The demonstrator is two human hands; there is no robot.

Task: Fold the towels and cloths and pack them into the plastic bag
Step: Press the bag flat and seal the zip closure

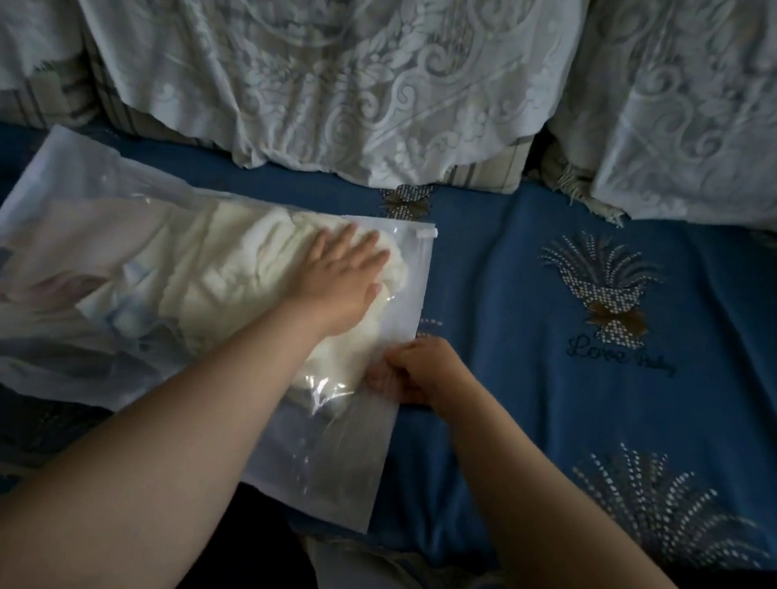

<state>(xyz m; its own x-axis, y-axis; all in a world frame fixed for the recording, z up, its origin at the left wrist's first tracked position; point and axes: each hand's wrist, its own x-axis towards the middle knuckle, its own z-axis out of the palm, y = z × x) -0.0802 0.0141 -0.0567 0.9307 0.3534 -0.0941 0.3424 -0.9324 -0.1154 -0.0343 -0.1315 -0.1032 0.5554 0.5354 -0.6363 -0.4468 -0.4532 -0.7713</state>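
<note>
The plastic bag (91, 228) lies flat on the left half of a blue printed cover (558, 413), its closing edge (404, 369) running down the right side with a small white slider (426, 234) at the far corner. Inside it, pressed toward that edge, sits a cream towel (232, 275), and the left hand (344, 284) lies on top of the bag over this towel, palm down, fingers straight and spread, holding nothing. The right hand (416, 371) is at the closing edge just below the left wrist, its fingers curled and pinching the bag's edge between fingertips and thumb; the fingertips themselves are partly hidden behind the frosted plastic. Farther left in the bag, paler cloths (121, 305) with blue and pinkish tints show only dimly through the film, and their number and folds cannot be made out. The bag's left end is cut off by the frame. The cover carries basket-and-bow motifs and the words "Love Baby" (621, 357). Behind it stand cushions (485, 169) draped with white lace covers (308, 54). The light is dim, and the nearest edge falls into shadow.
</note>
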